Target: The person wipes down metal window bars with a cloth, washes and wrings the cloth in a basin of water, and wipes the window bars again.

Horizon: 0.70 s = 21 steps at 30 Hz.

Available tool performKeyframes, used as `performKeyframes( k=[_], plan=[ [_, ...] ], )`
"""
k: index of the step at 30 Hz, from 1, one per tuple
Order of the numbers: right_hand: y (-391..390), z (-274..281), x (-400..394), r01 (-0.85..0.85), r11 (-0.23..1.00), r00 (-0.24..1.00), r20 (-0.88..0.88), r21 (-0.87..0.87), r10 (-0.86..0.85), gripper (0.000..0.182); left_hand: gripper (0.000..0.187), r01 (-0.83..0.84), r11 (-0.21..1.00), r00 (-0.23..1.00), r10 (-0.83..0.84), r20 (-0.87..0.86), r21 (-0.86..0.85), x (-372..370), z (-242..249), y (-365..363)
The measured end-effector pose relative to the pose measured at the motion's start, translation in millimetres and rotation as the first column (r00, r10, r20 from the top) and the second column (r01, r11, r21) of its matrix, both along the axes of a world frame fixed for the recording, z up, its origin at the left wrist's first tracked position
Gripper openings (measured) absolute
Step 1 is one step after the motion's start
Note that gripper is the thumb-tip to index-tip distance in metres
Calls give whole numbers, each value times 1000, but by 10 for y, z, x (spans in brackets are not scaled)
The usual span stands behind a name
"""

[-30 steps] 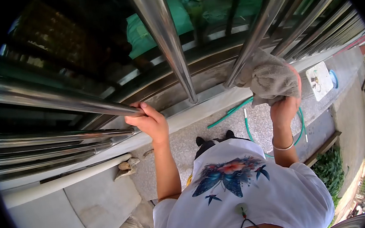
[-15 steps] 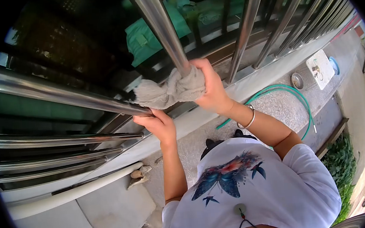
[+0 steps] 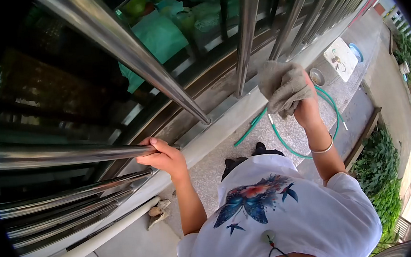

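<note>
I look down along a steel window grille with shiny round bars. My left hand (image 3: 163, 156) grips a bar (image 3: 62, 154) that runs off to the left. My right hand (image 3: 305, 107) holds a crumpled grey cloth (image 3: 281, 85) up in the air, to the right of a vertical bar (image 3: 245, 33) and apart from it. A thin silver bangle sits on my right wrist.
Below lie a pale stone ledge (image 3: 224, 122), a green hose (image 3: 283, 137) on speckled paving, a small metal bowl (image 3: 316, 76) and a white board (image 3: 340, 59). Green shrubs (image 3: 381, 182) grow at the right. Green items show behind the window glass (image 3: 159, 35).
My right hand has taken the cloth off the bar next to my left hand and moved it out to the right. The left hand keeps its grip; the view has shifted.
</note>
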State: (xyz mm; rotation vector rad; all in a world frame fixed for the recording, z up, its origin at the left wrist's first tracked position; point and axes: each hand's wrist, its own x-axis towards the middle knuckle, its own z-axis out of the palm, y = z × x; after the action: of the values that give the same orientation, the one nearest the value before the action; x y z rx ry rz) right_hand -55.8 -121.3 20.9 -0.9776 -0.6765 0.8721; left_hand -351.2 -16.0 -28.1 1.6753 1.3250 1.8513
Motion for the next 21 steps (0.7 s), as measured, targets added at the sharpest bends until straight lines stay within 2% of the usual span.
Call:
performKeyframes(
  k=[1, 2, 3, 5, 6, 8, 10, 12, 14, 16, 17, 19, 21],
  plan=[
    [97, 365, 13, 25, 993, 976, 214, 119, -50, 48, 23, 2, 1000, 1000, -2, -2, 1, 0, -32, -11],
    [147, 346, 58, 69, 989, 953, 284, 131, -104, 51, 22, -10, 1000, 1000, 10, -17, -11, -20, -69, -9],
    [272, 743, 82, -9, 939, 944, 314, 343, -105, 41, 22, -22, 1000, 999, 21, -33, -22, -35, -68, -4],
    [571, 1820, 97, -95, 836, 934, 338, 541, -113, 33, 21, -23, 999, 999, 23, -24, -33, -23, 25, -22],
    [723, 2246, 98, -449, 717, 842, 521, 534, 140, 25, 21, -15, 999, 999, 13, -41, -42, -41, 9, -24],
    [933, 2496, -58, -750, 485, 635, 696, 450, 336, 18, 22, -5, 1000, 998, 3, -60, -27, -70, -61, -3],
    [1086, 2534, -274, -498, 671, 751, 661, 549, 16, 20, 22, -26, 999, 998, 24, -52, -39, -51, -25, -34],
    [1140, 2435, -347, -363, 721, 757, 638, 591, -142, 22, 22, -47, 997, 998, 45, -36, -55, -37, -47, -25],
    [1124, 1882, -315, -116, 878, 750, 620, 465, -230, 30, 22, -80, 995, 992, 85, -94, 51, -51, -101, 29],
    [1102, 1296, -328, 8, 915, 763, 589, 404, -267, 38, 22, -77, 995, 991, 83, -101, 62, -62, -93, 31],
    [1066, 969, -360, -3, 911, 788, 562, 412, -252, 42, 23, -73, 995, 990, 80, -114, 64, -61, -91, 32],
    [963, 273, -409, 27, 973, 783, 601, 228, -163, 43, 23, -65, 995, 989, 74, -124, 74, -73, -99, 34],
    [887, -437, -383, -15, 1000, 813, 582, 16, 3, 44, 24, -54, 995, 988, 66, -143, 83, -92, -87, 45]
  ],
)
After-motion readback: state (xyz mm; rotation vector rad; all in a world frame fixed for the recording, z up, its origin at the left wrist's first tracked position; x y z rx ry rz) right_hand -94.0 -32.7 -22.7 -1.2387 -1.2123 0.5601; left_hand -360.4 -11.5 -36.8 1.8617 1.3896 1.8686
